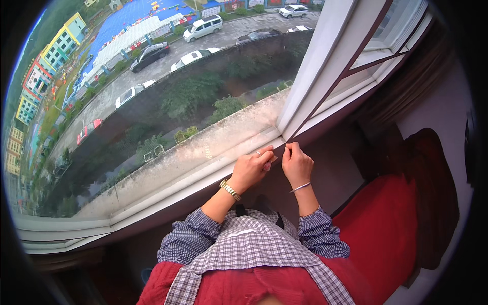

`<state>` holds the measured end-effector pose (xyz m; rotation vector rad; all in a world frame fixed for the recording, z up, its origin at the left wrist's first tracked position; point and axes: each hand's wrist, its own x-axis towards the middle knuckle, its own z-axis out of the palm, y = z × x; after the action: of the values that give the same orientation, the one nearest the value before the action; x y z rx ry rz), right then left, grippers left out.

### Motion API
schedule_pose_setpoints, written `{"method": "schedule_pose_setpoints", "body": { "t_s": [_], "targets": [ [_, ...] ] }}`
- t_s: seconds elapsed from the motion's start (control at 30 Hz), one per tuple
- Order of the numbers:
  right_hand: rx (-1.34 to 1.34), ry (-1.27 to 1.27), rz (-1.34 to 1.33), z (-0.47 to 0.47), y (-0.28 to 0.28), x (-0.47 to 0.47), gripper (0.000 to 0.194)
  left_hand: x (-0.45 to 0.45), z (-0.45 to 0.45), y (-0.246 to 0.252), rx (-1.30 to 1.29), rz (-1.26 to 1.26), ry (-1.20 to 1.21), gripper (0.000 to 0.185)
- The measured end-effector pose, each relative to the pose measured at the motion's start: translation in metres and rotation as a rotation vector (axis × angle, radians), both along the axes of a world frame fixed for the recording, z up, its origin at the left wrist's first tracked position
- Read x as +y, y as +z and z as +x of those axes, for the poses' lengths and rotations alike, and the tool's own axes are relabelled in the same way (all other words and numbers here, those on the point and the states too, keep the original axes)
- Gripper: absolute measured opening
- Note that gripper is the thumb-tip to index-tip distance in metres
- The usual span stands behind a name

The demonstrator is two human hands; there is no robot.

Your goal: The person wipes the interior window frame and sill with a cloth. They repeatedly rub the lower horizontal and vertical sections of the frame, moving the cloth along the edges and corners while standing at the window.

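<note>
My left hand [252, 167], with a ring and a gold-coloured watch at the wrist, rests at the inner edge of the white window sill frame [183, 183]. Its fingers are curled around a small pinkish thing [267, 165], mostly hidden. My right hand [297, 162], with a silver-coloured bangle, is just to the right, its thumb and forefinger pinched together at the bottom corner of the white window frame upright [316, 72]. A thin dark thing shows at these fingertips, too small to name.
A chair or seat with a red cover [381, 228] stands to the right, near a brown curtain [415, 80]. Beyond the window lie a stained concrete ledge [152, 167], plants, parked cars and colourful buildings far below.
</note>
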<state>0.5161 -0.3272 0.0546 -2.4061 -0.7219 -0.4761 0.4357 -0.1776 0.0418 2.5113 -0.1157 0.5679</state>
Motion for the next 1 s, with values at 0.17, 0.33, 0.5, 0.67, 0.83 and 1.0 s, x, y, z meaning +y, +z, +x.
{"method": "schedule_pose_setpoints", "body": {
  "t_s": [0.17, 0.33, 0.5, 0.67, 0.83, 1.0],
  "targets": [
    [0.06, -0.007, 0.054, 0.001, -0.001, -0.002, 0.006, -0.001, 0.0, 0.001, -0.007, -0.018, -0.006, 0.02],
    [0.07, 0.005, 0.109, 0.005, -0.002, -0.002, 0.006, -0.001, 0.0, 0.003, 0.008, -0.019, 0.007, 0.019],
    [0.097, 0.025, 0.145, 0.009, -0.01, 0.003, 0.006, -0.001, 0.0, 0.0, 0.0, -0.002, 0.005, 0.02],
    [0.078, 0.013, 0.084, 0.006, -0.004, 0.002, 0.007, -0.002, 0.0, -0.001, -0.018, -0.027, -0.008, 0.016],
    [0.093, 0.007, 0.06, 0.008, -0.001, 0.004, 0.006, 0.001, 0.002, -0.001, -0.017, -0.037, -0.024, 0.016],
    [0.108, -0.012, 0.047, 0.001, 0.0, -0.002, 0.006, 0.001, 0.001, 0.002, 0.006, 0.005, -0.003, 0.02]
  ]
}}
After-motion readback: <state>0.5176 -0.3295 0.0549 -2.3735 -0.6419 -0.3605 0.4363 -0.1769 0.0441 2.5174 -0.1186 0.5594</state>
